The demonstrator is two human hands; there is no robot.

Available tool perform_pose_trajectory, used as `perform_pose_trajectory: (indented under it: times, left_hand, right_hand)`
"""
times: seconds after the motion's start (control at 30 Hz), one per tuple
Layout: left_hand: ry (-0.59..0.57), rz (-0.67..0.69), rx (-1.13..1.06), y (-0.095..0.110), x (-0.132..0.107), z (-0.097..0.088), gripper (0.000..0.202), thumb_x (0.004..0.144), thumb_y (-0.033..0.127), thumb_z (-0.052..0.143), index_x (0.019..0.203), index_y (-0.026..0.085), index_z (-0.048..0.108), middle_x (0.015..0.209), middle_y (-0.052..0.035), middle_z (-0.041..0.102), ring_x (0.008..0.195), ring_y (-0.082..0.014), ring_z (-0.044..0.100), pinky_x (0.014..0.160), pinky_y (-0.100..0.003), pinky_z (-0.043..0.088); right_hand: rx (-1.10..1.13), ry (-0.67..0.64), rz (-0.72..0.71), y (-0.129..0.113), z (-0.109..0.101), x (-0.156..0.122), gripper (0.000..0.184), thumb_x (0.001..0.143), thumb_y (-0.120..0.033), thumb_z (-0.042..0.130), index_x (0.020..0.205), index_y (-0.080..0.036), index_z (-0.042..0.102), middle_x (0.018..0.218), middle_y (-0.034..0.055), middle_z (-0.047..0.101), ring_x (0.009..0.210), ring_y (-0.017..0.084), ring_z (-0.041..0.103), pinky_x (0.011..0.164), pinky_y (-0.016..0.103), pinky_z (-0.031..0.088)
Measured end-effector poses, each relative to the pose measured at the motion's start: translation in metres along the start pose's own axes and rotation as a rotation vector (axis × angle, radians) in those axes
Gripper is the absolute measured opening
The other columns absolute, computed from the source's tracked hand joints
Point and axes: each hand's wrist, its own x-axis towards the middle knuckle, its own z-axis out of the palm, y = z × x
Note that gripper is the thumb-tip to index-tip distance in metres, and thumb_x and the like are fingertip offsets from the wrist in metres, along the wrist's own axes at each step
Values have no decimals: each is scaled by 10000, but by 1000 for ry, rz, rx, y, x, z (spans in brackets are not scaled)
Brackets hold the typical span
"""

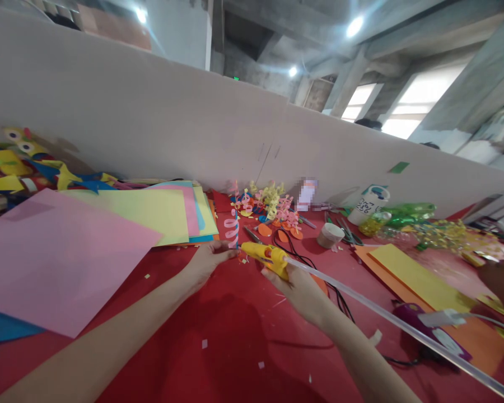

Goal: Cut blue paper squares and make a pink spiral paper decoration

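Note:
My right hand [304, 291] is wrapped round the handle of a yellow hot glue gun [265, 254], its nozzle pointing left. A long clear glue stick [361, 295] runs out of the gun's back toward the lower right. My left hand [212, 258] pinches the lower end of a pink paper curl [231, 225], which stands upright above the fingers. The gun's nozzle is close to my left fingertips; whether it touches the piece I cannot tell. Just behind stand several finished-looking pink and yellow paper curls [273, 201] with small orange paper discs [264, 230] around them.
Coloured paper sheets [67, 252] lie on the left of the red table [185, 358]. A tape roll [330, 235], scissors [349, 232] and a white bottle [367, 206] stand right of centre. Near another person's hand [502, 280] lie orange and yellow sheets [420, 274] and a purple power strip [432, 330].

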Motion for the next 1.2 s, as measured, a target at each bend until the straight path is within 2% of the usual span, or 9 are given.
perform_pose_trajectory:
  times: [0.2,0.37,0.47,0.63,0.8,0.9,1.0,1.2]
  left_hand:
    - [-16,13,40,-1,0,-1,285,494,327,791,707,154,716,717,-41,727,715,-184,632,715,-281,447]
    - [-24,24,17,-4,3,-2,297,488,312,798,726,151,725,727,-44,729,724,-178,630,740,-277,437]
    - [-15,23,17,-5,4,-3,290,484,318,804,706,150,722,725,-42,727,719,-176,629,737,-278,433]
    - [-29,22,12,-6,4,-3,299,487,316,805,721,146,729,716,-45,728,711,-173,627,740,-277,436]
    - [-38,23,3,-5,4,-3,258,498,297,801,695,150,726,701,-36,724,680,-158,623,706,-259,440]
    - [-33,17,-1,-4,4,-2,230,496,292,801,658,152,718,665,-29,715,652,-154,620,689,-260,441]
    - [-34,20,-15,-4,4,-2,258,483,294,805,684,152,724,677,-34,720,678,-161,627,721,-269,443]
    - [-38,22,-22,-7,5,-3,290,479,290,806,719,145,728,713,-46,726,719,-171,633,756,-278,438]
  right_hand:
    - [-223,-51,-17,0,-3,-1,294,847,-439,494,1008,-225,617,963,73,667,889,255,616,800,385,462]
    - [-314,-102,-24,-3,-5,0,305,866,-441,454,991,-208,606,944,85,662,865,259,619,767,378,471]
    - [-331,-110,-15,-7,-6,1,298,868,-433,448,970,-201,605,911,79,663,842,253,620,751,372,475]
    - [-358,-98,-11,-7,-7,3,338,867,-439,449,999,-176,614,994,114,648,913,282,608,790,397,465]
    - [-317,-130,-51,-7,-8,2,335,871,-440,457,1096,-235,598,1033,81,654,991,272,594,860,403,442]
    - [-329,-123,-32,-11,-8,3,354,868,-441,459,1057,-188,619,1044,113,649,1022,294,578,882,422,433]
    - [-328,-147,-25,-13,-9,4,378,877,-426,443,1110,-167,589,1106,132,624,1043,302,566,895,437,427]
    - [-364,-131,-23,-9,-9,3,345,862,-448,455,986,-180,633,951,124,666,995,309,590,879,439,433]
